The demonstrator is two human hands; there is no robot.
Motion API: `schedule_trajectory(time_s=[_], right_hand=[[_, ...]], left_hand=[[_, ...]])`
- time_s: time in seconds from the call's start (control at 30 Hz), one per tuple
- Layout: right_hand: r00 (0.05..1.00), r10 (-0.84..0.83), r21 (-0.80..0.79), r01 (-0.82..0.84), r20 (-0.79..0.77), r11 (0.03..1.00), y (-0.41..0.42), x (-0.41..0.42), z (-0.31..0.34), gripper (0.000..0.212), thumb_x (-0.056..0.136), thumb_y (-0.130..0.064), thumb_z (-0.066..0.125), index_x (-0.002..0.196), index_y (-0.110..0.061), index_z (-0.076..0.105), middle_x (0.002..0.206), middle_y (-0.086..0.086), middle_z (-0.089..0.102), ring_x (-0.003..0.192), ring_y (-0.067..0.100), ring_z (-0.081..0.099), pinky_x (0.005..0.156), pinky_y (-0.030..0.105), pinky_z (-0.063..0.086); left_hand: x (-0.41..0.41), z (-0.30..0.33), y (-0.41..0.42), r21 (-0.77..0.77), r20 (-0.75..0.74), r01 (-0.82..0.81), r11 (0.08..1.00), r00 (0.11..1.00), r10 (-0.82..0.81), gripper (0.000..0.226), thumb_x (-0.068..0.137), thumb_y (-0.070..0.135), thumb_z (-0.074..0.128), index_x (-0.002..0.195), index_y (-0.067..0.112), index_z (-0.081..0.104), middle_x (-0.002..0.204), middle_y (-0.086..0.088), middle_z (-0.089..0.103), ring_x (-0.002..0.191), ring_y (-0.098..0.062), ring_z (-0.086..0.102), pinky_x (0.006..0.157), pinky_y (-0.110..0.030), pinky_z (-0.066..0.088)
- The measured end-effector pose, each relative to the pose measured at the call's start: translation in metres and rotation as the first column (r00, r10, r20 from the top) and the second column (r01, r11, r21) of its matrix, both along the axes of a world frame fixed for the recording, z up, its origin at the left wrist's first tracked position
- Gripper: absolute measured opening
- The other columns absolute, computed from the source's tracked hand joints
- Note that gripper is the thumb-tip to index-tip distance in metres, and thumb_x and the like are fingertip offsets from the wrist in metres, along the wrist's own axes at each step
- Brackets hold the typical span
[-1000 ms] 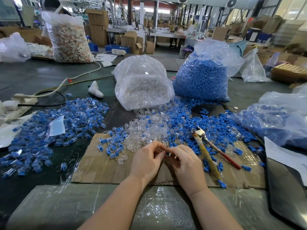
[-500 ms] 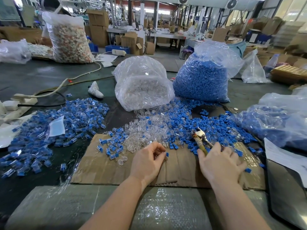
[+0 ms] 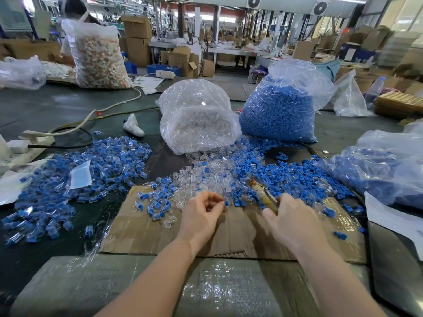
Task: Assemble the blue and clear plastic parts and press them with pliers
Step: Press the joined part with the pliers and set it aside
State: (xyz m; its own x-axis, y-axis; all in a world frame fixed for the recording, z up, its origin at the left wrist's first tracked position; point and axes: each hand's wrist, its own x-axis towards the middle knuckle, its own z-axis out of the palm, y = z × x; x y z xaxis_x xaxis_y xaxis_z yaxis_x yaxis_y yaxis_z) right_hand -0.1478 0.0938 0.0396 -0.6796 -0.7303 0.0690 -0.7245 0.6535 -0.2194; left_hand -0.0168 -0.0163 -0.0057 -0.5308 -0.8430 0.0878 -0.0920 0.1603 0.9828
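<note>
My left hand (image 3: 202,212) hovers over the cardboard sheet (image 3: 142,232) and pinches a small blue and clear part (image 3: 226,203) at its fingertips. My right hand (image 3: 290,220) grips the pliers (image 3: 263,194) by their yellowish handles; the jaws point away toward the piles. Loose clear parts (image 3: 206,177) lie just beyond my left hand, loose blue parts (image 3: 286,175) beyond my right. A heap of assembled blue and clear pieces (image 3: 75,179) covers the table at the left.
A bag of clear parts (image 3: 196,117) and a bag of blue parts (image 3: 279,110) stand behind the piles. Another bag of blue parts (image 3: 377,170) lies at right. A power strip (image 3: 29,138) with cables sits far left. A person works behind a tall bag (image 3: 98,56).
My hands have separated. The right hand went right to the pliers and closed on their handles, lifting them off the cardboard. The left hand kept the small part and stayed put.
</note>
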Motion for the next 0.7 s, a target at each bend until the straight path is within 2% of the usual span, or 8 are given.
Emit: schedule_trajectory(time_s=[0.07, 0.1, 0.17, 0.2, 0.37, 0.47, 0.57, 0.7], right_hand=[[0.968, 0.079, -0.084, -0.060, 0.237, 0.995, -0.002, 0.008, 0.005, 0.020, 0.091, -0.034, 0.046, 0.083, -0.016, 0.046, 0.080, -0.001, 0.051, 0.071, 0.015, 0.048, 0.059, 0.028, 0.037], [0.914, 0.113, -0.128, -0.068, 0.389, 0.989, -0.002, 0.012, 0.008, 0.019, 0.089, -0.029, 0.050, 0.077, -0.015, 0.047, 0.073, -0.001, 0.050, 0.063, 0.015, 0.046, 0.054, 0.028, 0.032], [0.751, 0.167, -0.198, -0.048, 0.640, 0.979, -0.002, 0.018, 0.012, 0.018, 0.086, -0.022, 0.053, 0.070, -0.014, 0.049, 0.065, 0.002, 0.048, 0.057, 0.019, 0.042, 0.056, 0.028, 0.030], [0.688, 0.174, -0.202, -0.040, 0.705, 0.978, -0.002, 0.020, 0.012, 0.018, 0.086, -0.020, 0.053, 0.070, -0.013, 0.050, 0.066, 0.005, 0.047, 0.060, 0.019, 0.041, 0.059, 0.031, 0.030], [0.593, 0.211, -0.199, -0.085, 0.777, 0.976, 0.000, 0.023, 0.016, 0.013, 0.087, -0.013, 0.049, 0.075, -0.012, 0.050, 0.072, 0.010, 0.050, 0.070, 0.022, 0.047, 0.064, 0.035, 0.033], [0.510, 0.254, -0.220, -0.127, 0.822, 0.967, 0.001, 0.023, 0.019, 0.014, 0.086, -0.003, 0.046, 0.074, -0.011, 0.048, 0.075, 0.012, 0.050, 0.073, 0.022, 0.050, 0.059, 0.028, 0.039], [0.445, 0.279, -0.235, -0.151, 0.851, 0.960, 0.002, 0.022, 0.020, 0.013, 0.082, 0.005, 0.043, 0.082, -0.007, 0.049, 0.078, 0.013, 0.051, 0.073, 0.023, 0.051, 0.053, 0.025, 0.042], [0.450, 0.261, -0.216, -0.150, 0.854, 0.965, 0.001, 0.022, 0.021, 0.018, 0.081, 0.006, 0.041, 0.097, 0.009, 0.050, 0.082, 0.014, 0.051, 0.074, 0.024, 0.049, 0.056, 0.027, 0.040]], left_hand=[[0.000, 0.006, -0.003, 0.111, -0.071, -0.008, 0.994, 0.997, 0.016, 0.008, 0.087, 0.005, 0.061, 0.088, 0.012, 0.061, 0.076, -0.007, 0.070, 0.056, -0.005, 0.063, 0.051, -0.015, 0.050], [-0.001, 0.008, -0.004, 0.148, -0.091, -0.021, 0.989, 0.995, 0.035, 0.006, 0.088, 0.005, 0.061, 0.088, 0.011, 0.062, 0.076, -0.008, 0.070, 0.055, -0.007, 0.063, 0.049, -0.016, 0.050], [-0.001, 0.012, -0.008, 0.188, -0.103, -0.063, 0.980, 0.991, 0.083, 0.006, 0.087, 0.005, 0.061, 0.089, 0.010, 0.063, 0.076, -0.010, 0.070, 0.055, -0.007, 0.064, 0.049, -0.016, 0.050], [-0.002, 0.013, -0.010, 0.207, -0.105, -0.077, 0.975, 0.989, 0.100, 0.006, 0.087, 0.005, 0.061, 0.088, 0.010, 0.064, 0.077, -0.010, 0.070, 0.057, -0.007, 0.064, 0.050, -0.015, 0.050], [-0.003, 0.016, -0.017, 0.249, -0.072, -0.127, 0.960, 0.986, 0.150, 0.005, 0.088, 0.004, 0.060, 0.091, 0.007, 0.064, 0.076, -0.010, 0.069, 0.056, -0.008, 0.060, 0.049, -0.017, 0.048], [-0.003, 0.017, -0.019, 0.256, -0.044, -0.159, 0.953, 0.984, 0.176, 0.006, 0.088, 0.003, 0.060, 0.088, 0.007, 0.064, 0.075, -0.009, 0.068, 0.056, -0.008, 0.059, 0.046, -0.014, 0.045], [-0.003, 0.020, -0.020, 0.249, -0.017, -0.172, 0.953, 0.983, 0.182, 0.007, 0.088, 0.004, 0.060, 0.085, 0.009, 0.062, 0.076, -0.009, 0.068, 0.056, -0.008, 0.059, 0.042, -0.012, 0.042], [-0.004, 0.024, -0.020, 0.247, 0.008, -0.173, 0.954, 0.984, 0.176, 0.006, 0.088, 0.003, 0.059, 0.086, 0.009, 0.062, 0.076, -0.008, 0.068, 0.056, -0.008, 0.058, 0.041, -0.012, 0.041]])
